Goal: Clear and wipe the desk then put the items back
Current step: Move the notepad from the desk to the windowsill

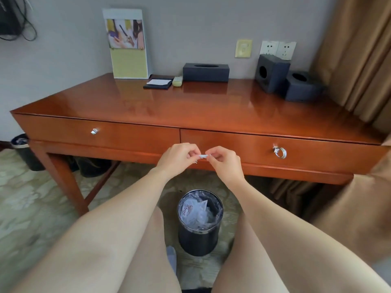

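My left hand (178, 156) and my right hand (225, 160) meet in front of the desk's drawer fronts, each pinching one end of a small white packet (202, 156). The glossy wooden desk (190, 106) carries a standing brochure folder (127, 43), a black notepad holder (158, 83) with white paper, a pale remote (177, 81), a black tissue box (205, 72) and two dark cube boxes (271, 72), (301, 86) along the back edge.
A black waste bin (200, 223) lined with plastic and holding crumpled wrappers stands on the carpet below my hands. Another bin (23, 151) is at the desk's left. Brown curtains (355, 56) hang at the right. Wall sockets (277, 49) sit behind the cube boxes.
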{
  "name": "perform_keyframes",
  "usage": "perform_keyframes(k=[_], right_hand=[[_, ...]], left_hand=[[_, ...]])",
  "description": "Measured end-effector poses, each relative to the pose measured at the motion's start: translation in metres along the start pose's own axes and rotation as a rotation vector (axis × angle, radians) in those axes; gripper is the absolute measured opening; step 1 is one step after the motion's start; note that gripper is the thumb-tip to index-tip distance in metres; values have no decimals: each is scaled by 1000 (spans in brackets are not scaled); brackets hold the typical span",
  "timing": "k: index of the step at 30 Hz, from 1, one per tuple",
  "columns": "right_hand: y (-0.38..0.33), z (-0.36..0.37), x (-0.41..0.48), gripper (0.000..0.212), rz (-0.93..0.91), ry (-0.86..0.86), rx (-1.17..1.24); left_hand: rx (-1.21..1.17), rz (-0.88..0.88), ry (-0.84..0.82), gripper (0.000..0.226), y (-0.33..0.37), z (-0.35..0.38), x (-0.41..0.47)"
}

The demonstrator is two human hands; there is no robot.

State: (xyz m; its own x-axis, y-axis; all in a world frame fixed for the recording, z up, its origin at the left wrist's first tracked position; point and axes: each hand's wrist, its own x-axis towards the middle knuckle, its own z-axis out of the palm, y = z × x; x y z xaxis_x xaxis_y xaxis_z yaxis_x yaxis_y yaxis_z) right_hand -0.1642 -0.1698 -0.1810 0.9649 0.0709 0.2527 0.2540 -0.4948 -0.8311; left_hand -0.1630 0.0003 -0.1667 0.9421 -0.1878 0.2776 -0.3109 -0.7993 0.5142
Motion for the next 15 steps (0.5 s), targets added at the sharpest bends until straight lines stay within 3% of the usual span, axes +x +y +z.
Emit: perform_keyframes(k=[10, 15], right_hand=[[80, 30, -18, 3, 200, -148, -80], [128, 57, -11, 4, 330, -238, -109]], left_hand=[[-75, -139, -187, 7, -42, 82, -13], [-151, -256, -290, 23, -79, 131, -11]])
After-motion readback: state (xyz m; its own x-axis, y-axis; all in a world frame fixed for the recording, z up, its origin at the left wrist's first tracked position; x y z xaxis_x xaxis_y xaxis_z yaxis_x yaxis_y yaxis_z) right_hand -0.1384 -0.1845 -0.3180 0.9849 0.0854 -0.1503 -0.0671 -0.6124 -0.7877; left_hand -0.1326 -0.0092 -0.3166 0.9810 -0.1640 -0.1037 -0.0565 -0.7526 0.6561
